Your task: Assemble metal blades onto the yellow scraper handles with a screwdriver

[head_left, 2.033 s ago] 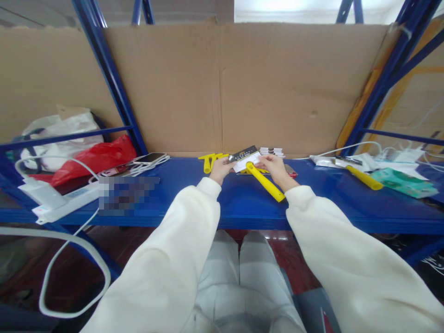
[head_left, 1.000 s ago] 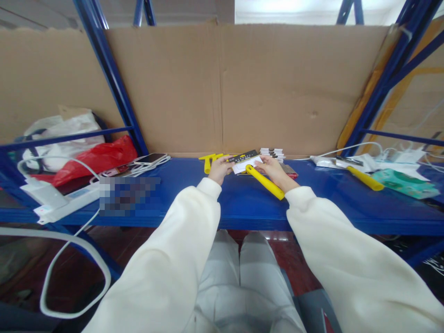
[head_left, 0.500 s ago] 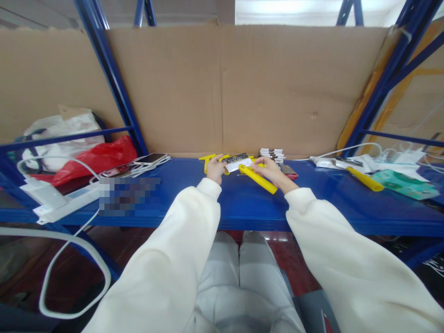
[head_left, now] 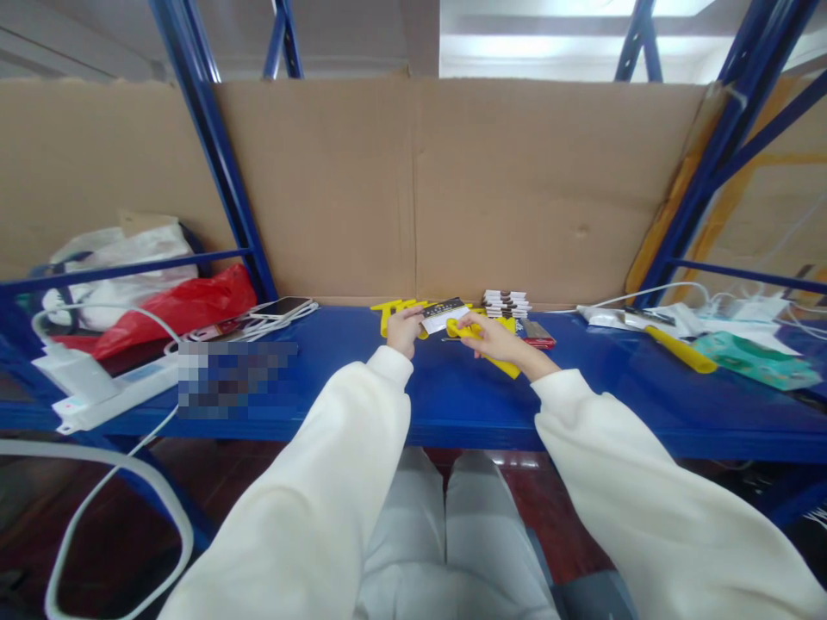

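Note:
Near the back of the blue tabletop, my left hand (head_left: 404, 331) is closed on the left end of a small black-and-white packet (head_left: 445, 314). My right hand (head_left: 491, 337) has its fingers closed around the upper end of a yellow tool handle (head_left: 505, 368), whose lower end points toward me and to the right. The handle's head meets the packet's right side; whether they touch I cannot tell. Beyond my left hand lie more yellow plastic pieces (head_left: 388, 310). Behind my right hand stands a stack of small black-and-white packets (head_left: 506, 303), with a flat red-edged item (head_left: 539, 336) beside it.
A cardboard sheet (head_left: 413, 189) walls off the back, between blue posts. On the left are a power strip (head_left: 116, 392), a red bag (head_left: 174, 310) and a phone (head_left: 284, 307) with cables. At right lie another yellow handle (head_left: 681, 349) and a green tissue pack (head_left: 755, 357).
My right hand has shifted from the packet's right edge down onto the yellow handle, now covering its upper part. My left hand keeps the packet. The camera view has tilted up slightly.

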Action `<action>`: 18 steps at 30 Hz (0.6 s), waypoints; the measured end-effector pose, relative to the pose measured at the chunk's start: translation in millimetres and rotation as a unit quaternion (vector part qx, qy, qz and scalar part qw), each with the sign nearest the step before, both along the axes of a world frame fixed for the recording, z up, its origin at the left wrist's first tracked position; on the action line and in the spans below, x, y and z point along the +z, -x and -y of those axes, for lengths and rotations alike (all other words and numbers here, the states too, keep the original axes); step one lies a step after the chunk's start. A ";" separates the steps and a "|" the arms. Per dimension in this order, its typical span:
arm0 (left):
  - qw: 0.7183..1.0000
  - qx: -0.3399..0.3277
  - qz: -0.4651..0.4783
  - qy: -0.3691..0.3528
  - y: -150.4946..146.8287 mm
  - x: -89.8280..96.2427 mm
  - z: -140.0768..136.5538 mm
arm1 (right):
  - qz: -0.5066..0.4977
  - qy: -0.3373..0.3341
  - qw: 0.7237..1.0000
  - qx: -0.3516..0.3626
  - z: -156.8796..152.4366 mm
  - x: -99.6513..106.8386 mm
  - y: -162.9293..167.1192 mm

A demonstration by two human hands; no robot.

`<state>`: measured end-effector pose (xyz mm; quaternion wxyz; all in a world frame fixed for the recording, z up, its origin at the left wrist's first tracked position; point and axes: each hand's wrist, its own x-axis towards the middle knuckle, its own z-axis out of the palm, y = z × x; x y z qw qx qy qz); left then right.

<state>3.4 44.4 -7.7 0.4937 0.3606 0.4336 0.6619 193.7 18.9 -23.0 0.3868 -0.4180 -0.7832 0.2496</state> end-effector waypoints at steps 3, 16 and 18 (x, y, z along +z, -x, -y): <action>1.000 0.010 0.021 0.000 -1.5 3.4 1.7 | 0.057 -0.001 0.998 0.011 -0.8 4.3 1.2; 0.998 -0.062 0.013 0.007 -4.4 8.2 9.9 | 0.180 -0.019 0.970 -0.162 3.6 99.3 -103.1; 0.998 -0.062 -0.025 0.013 -5.0 9.1 11.1 | 0.176 -0.007 0.953 -0.245 12.1 115.1 -139.9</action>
